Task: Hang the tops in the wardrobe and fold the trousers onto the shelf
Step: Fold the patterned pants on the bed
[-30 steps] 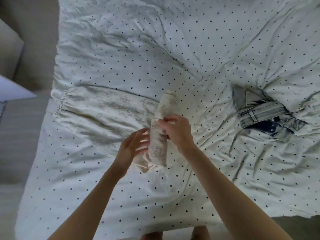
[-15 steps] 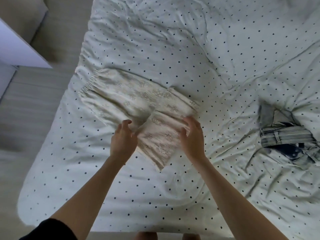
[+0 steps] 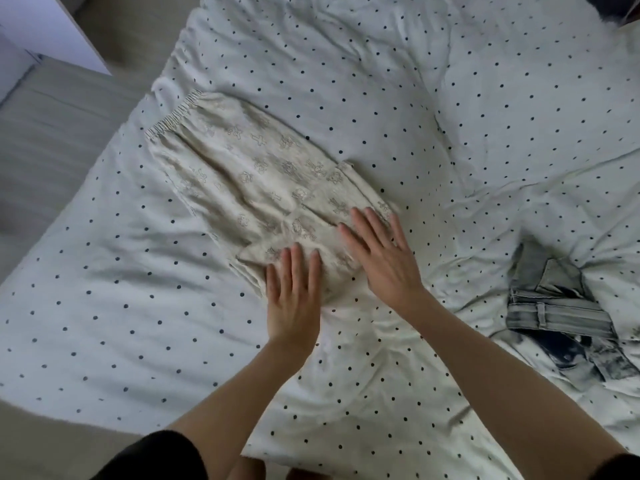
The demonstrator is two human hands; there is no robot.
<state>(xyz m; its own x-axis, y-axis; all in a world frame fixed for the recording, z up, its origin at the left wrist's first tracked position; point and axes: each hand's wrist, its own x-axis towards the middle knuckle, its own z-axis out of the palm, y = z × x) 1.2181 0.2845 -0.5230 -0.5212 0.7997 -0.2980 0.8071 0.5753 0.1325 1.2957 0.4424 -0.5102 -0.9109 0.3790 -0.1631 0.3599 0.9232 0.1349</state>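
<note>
While the cream printed trousers (image 3: 263, 174) lie folded on the dotted bed (image 3: 398, 91), the left hand (image 3: 294, 296) and right hand (image 3: 384, 261) press flat on them, each grip spread. A second ago they pinched a rolled leg; jeans (image 3: 561, 320) lie well apart.

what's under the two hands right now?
Both the left hand and right hand press flat on the folded end of the cream patterned trousers, which lie on the polka-dot duvet. Fabric beneath the palms is covered.
</note>
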